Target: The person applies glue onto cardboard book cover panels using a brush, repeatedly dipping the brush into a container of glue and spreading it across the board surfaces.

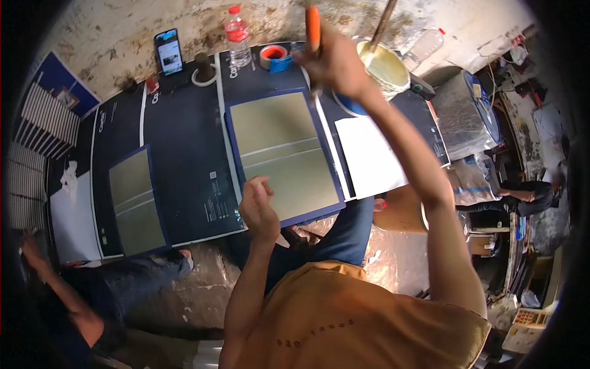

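Note:
My right hand (337, 64) is raised over the table's far side, closed around an orange-handled tool (313, 27); its lower end is blurred by motion. My left hand (259, 208), fingers curled and apparently holding nothing, is over the near left part of a book cover (286, 178). Two greenish-grey boards with a narrow strip between them lie on the cover's dark blue sheet, which shows as a border. To the right lies a stack of white paper (372, 154). A bucket (393, 71) with a pale rim and a stick in it stands just beyond my right wrist.
A second cover (135, 203) lies left. Along the wall stand a phone (169, 52), a bottle (238, 40) and tape rolls (275, 56). Striped stacks (49, 117) and another person's arm (61, 289) are at far left. A drum (464, 114) and another person (528, 194) are right.

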Demonstrator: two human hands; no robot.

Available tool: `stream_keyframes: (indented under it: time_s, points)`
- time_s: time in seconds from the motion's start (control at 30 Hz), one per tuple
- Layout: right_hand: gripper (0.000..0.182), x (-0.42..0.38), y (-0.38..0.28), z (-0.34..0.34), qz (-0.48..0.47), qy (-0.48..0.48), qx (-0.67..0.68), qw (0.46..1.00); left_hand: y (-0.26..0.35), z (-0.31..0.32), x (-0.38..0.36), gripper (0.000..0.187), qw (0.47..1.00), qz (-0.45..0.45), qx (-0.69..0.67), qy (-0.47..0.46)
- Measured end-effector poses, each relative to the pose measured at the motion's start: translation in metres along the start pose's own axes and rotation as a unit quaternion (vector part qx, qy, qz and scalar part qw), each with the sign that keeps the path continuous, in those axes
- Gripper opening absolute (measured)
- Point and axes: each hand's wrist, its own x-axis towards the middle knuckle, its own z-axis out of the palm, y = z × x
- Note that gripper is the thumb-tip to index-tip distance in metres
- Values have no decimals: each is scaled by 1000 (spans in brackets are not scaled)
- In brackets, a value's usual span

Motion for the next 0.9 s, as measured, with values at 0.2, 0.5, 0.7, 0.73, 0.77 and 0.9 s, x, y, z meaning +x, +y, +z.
stream_keyframes:
  time_s: [0.2,0.5,0.7,0.73,0.77,0.9]
  points:
    - [21,-62,12,89,110,23,82,990,14,0,1,37,997,31,74,10]
    - [27,-129,21,-32,295,290,331,848,-5,-2,-2,52,997,49,-42,37]
    - [22,-157,-68,55,302,99,155,935,-14,-1,-6,60,998,42,-11,35]
    - [23,-164,-62,57,306,67,116,943,-21,0,-5,46,995,94,-7,41]
    - [24,-179,-48,47,300,42,95,948,-26,3,-4,31,969,207,118,69]
    - [31,-219,35,-9,269,-62,-41,960,-26,-4,-12,40,995,90,19,37]
